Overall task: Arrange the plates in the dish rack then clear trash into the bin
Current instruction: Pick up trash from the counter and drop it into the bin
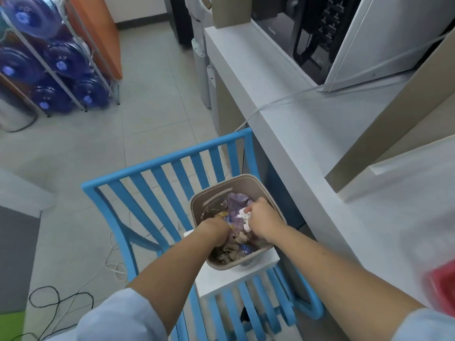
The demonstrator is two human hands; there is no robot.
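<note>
Fingers (253, 208) of my right hand (264, 221) are curled round a white crumpled tissue (245, 217), gripping it just over the trash inside the bin (248, 179). My left hand (214, 230) is sunk into the bin, fingers hidden down in the trash (236, 205), so I cannot tell whether they grip anything. Trash is a mix of purple wrapper, clear plastic and brownish scraps, filling the bin most of the way. Bin is beige, square-ish with rounded corners, sitting on a white block (221, 276) on the seat of a blue slatted chair (152, 168). Chair stands just beside the white table (307, 134) on my right. On the table: a white appliance (384, 43) with its cable (283, 100) running off the edge, and a blurred red thing (440, 286) at the near right. Blue water jugs (49, 60) in a rack far left, loose cords (61, 299) on the floor. Both sleeves light blue.
</note>
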